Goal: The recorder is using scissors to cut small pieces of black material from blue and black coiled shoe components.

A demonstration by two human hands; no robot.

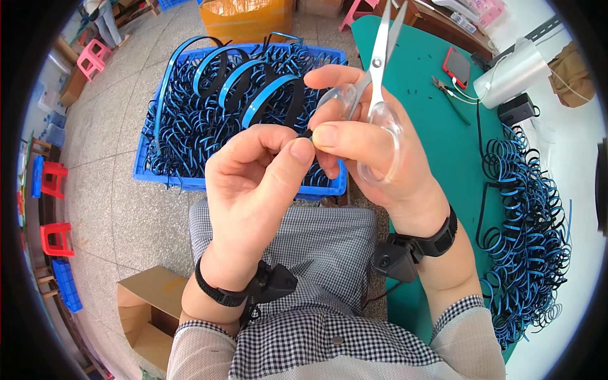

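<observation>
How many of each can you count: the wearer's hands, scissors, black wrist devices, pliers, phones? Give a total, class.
Hands: 2
Scissors: 1
Black wrist devices: 2
Pliers: 1
Phone: 1
Total: 7

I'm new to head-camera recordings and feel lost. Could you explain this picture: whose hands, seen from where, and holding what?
There's no robot: these are a person's own hands, seen from above by a wide camera worn on the head. The left hand and right hand meet, seemingly pinching the end of a curled blue-black strip. The right hand also holds scissors, blades pointing away. Beyond the hands, a crate holds many similar strips. On the green table at right lie a phone, pliers and more curls.
</observation>
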